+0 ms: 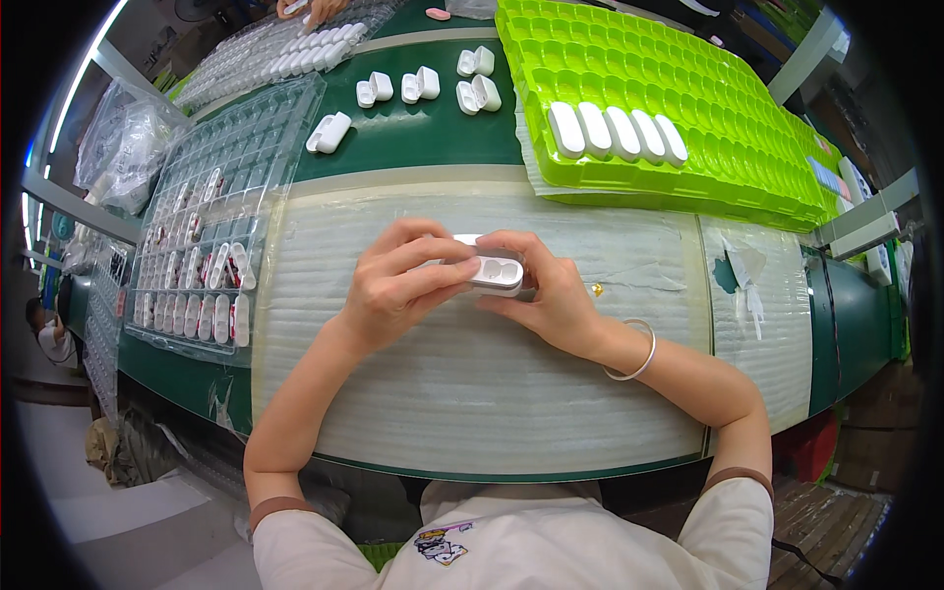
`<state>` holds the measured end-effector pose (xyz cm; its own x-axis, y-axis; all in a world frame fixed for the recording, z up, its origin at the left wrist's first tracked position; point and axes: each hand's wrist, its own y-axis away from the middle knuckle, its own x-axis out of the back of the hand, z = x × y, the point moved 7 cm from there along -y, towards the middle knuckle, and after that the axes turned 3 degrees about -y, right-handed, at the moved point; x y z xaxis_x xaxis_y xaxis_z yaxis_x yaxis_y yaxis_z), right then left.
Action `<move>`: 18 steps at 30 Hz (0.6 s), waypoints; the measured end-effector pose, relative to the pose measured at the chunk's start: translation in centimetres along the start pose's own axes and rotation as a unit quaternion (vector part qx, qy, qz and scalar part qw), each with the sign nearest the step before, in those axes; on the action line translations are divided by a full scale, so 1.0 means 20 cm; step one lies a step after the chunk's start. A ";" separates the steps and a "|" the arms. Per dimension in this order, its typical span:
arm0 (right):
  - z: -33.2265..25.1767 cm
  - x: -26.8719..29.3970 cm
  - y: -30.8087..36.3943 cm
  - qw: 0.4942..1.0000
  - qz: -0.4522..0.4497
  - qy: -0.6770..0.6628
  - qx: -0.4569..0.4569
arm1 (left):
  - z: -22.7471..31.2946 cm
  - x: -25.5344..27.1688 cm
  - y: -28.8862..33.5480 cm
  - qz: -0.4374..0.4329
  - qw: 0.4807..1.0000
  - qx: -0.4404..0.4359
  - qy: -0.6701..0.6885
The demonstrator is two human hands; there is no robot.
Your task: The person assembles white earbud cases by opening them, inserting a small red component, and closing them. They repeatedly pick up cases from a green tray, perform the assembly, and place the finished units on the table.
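Over the middle of the foam-covered bench, both hands hold one white earbud charging case [499, 274] with its lid up and two round wells showing. My left hand [398, 283] grips it from the left, fingertips pressed on the case's top. My right hand [551, 295] pinches its right end between thumb and fingers. Part of the case is hidden behind the fingers. Beyond the hands stand several open white cases, one of them a case [478, 95] near the green tray. Another case [328, 133] lies tilted at the left.
At the right back, a bright green tray [678, 187] holds several closed white cases [621, 134]. On the left lies a clear plastic tray [246, 147] with white-and-red parts [192, 317]. A small gold piece [597, 290] sits beside my right hand. Another person's hand [320, 10] works at the far left.
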<state>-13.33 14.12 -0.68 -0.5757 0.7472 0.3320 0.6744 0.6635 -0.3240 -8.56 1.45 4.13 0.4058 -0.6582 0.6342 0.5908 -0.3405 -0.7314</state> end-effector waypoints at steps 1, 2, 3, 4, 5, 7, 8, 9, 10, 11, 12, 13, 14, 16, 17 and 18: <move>-0.01 0.00 0.00 1.000 -0.006 -0.002 -0.009 | -0.01 0.00 0.00 -0.006 1.000 0.006 0.009; -0.01 0.00 -0.01 1.000 -0.011 -0.004 -0.018 | -0.02 0.00 0.01 -0.011 1.000 0.012 0.018; -0.01 -0.01 -0.01 0.999 -0.017 -0.005 -0.026 | -0.03 -0.01 0.02 -0.017 0.999 0.018 0.027; 0.01 -0.01 -0.01 0.999 -0.018 -0.042 -0.028 | -0.04 -0.01 0.02 -0.022 0.999 0.033 0.034; 0.05 -0.02 -0.01 0.996 -0.019 -0.079 -0.030 | -0.05 -0.01 0.01 -0.026 0.998 0.048 0.042; 0.09 -0.04 -0.01 0.979 -0.039 -0.190 -0.071 | -0.07 -0.02 0.02 -0.031 0.995 0.077 0.062; 0.11 -0.05 -0.01 0.957 -0.057 -0.261 -0.108 | -0.08 -0.03 0.02 -0.032 0.992 0.091 0.076; 0.12 -0.06 -0.02 0.929 -0.075 -0.331 -0.146 | -0.09 -0.03 0.02 -0.032 0.990 0.104 0.090; 0.11 -0.07 -0.02 0.908 -0.096 -0.370 -0.172 | -0.09 -0.03 0.03 -0.034 0.987 0.111 0.110; 0.10 -0.09 -0.02 0.884 -0.117 -0.407 -0.198 | -0.09 -0.03 0.03 -0.035 0.984 0.119 0.130; 0.09 -0.10 -0.01 0.857 -0.138 -0.443 -0.223 | -0.09 -0.03 0.03 -0.037 0.980 0.126 0.150; 0.07 -0.11 -0.01 0.856 -0.171 -0.437 -0.218 | -0.08 -0.05 0.04 -0.041 0.977 0.117 0.172; 0.06 -0.13 0.00 0.853 -0.205 -0.430 -0.213 | -0.06 -0.06 0.05 -0.045 0.974 0.109 0.193; 0.06 -0.14 0.02 0.864 -0.245 -0.401 -0.180 | -0.03 -0.08 0.05 -0.049 0.967 0.101 0.229; 0.06 -0.14 0.02 0.870 -0.242 -0.400 -0.156 | -0.02 -0.08 0.05 -0.051 0.967 0.097 0.231; 0.05 -0.14 0.02 0.875 -0.239 -0.399 -0.132 | -0.01 -0.08 0.04 -0.052 0.966 0.094 0.233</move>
<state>-11.97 12.36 -2.65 -0.8899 0.2438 -0.3854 0.2903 0.9546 -0.0663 -8.84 2.05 2.40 0.0050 -0.8731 0.4874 0.7455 -0.3216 -0.5837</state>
